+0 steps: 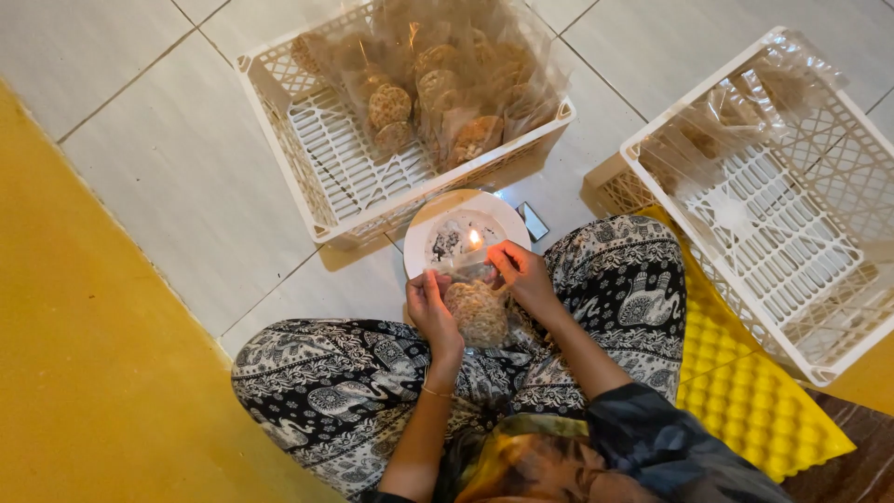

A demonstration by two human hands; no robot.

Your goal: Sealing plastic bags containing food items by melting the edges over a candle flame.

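I sit cross-legged on the floor. A clear plastic bag of round brown crackers (478, 312) is held between both hands above my lap. My left hand (430, 305) grips its left side and my right hand (521, 275) pinches its top edge. The top of the bag is close to a small lit candle flame (474, 237) that stands on a white plate (421, 227) on the tiles just beyond my hands.
A white plastic crate (326, 158) ahead holds several sealed bags of crackers. A second white crate (792, 233) at the right holds a few clear bags. A yellow foam mat (754, 401) lies under my right knee. A yellow surface (84, 373) borders the tiles at left.
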